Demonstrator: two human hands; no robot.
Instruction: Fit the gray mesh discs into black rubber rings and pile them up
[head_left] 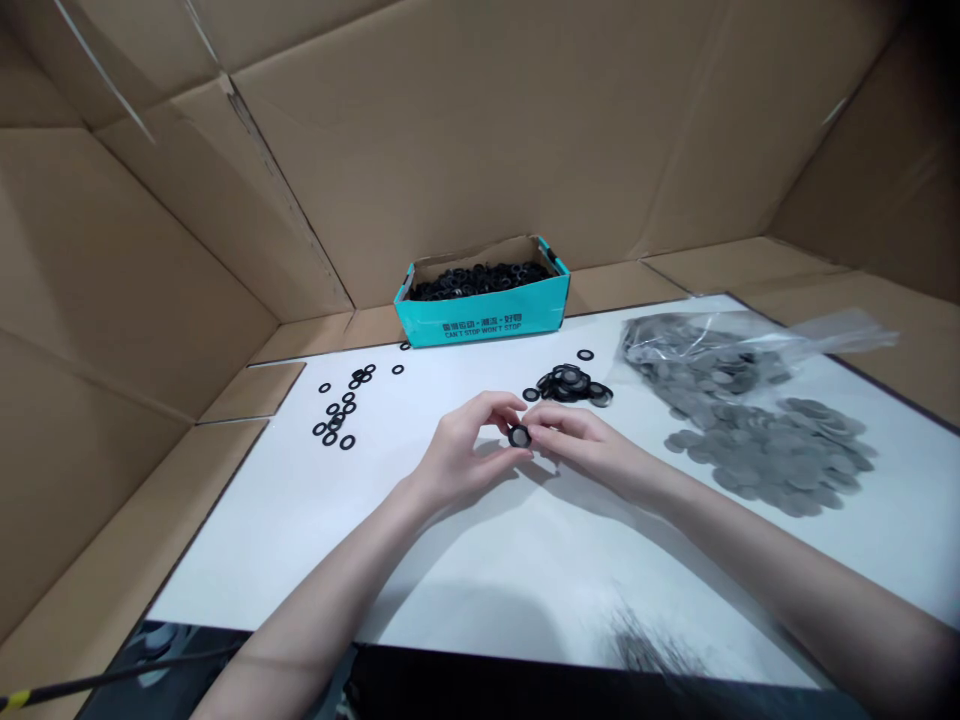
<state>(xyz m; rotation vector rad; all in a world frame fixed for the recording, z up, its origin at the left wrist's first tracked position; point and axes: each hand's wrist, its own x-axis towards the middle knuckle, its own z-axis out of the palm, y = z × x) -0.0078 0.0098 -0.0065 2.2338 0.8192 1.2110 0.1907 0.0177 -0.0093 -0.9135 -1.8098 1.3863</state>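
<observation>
Forearms (322,605), black-rimmed disc (520,437) between fingers (510,461)

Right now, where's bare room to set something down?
Bare tabletop lies between the left forearm and right forearm, and nearer than the loose rings on the left. Crowded: the right, with grey discs and plastic bag; the back middle, with black pile and teal box.

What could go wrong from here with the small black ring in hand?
The small black ring with a grey centre is pinched between the left hand and the right hand; it could slip.

The right forearm passes near loose, thin, round grey discs by the clear plastic bag; a nudge might scatter them.
</observation>
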